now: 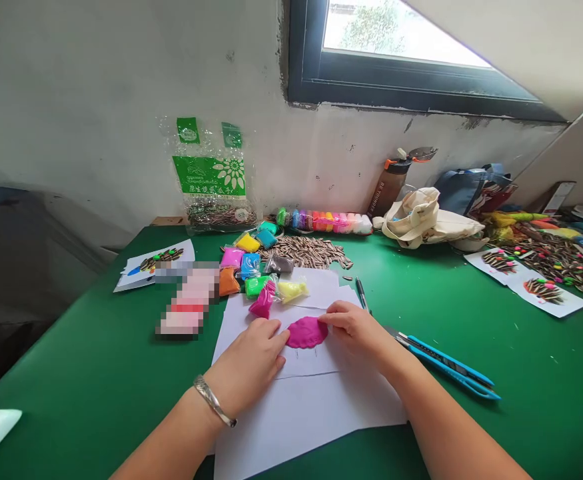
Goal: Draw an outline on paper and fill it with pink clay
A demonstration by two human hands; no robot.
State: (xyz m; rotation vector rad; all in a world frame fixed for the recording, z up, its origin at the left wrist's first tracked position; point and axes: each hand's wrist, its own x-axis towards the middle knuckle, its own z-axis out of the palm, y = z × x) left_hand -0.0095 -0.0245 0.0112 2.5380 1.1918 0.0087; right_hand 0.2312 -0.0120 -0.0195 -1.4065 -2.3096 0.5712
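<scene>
A flat pink clay patch (pixel 305 331) lies on white paper sheets (pixel 301 407) on the green table (pixel 96 373). My left hand (pixel 251 363), a silver bracelet at its wrist, lies flat on the paper with its fingers stretched toward the clay's left edge. My right hand (pixel 354 328) rests at the clay's right edge, its fingertips pressed together on the rim. Just beyond the clay lie a pink clay bag (pixel 264 301) and a yellow one (pixel 292 289).
Small bags of coloured clay (pixel 247 261) and a pile of sunflower seeds (pixel 307 252) lie behind the paper. Blue scissors (pixel 446 365) and a pen (pixel 362 293) lie to the right. A seed bag (pixel 214 180), bottle (pixel 390 185), cloth bags (pixel 424 217) and seed pictures (pixel 536 283) line the back.
</scene>
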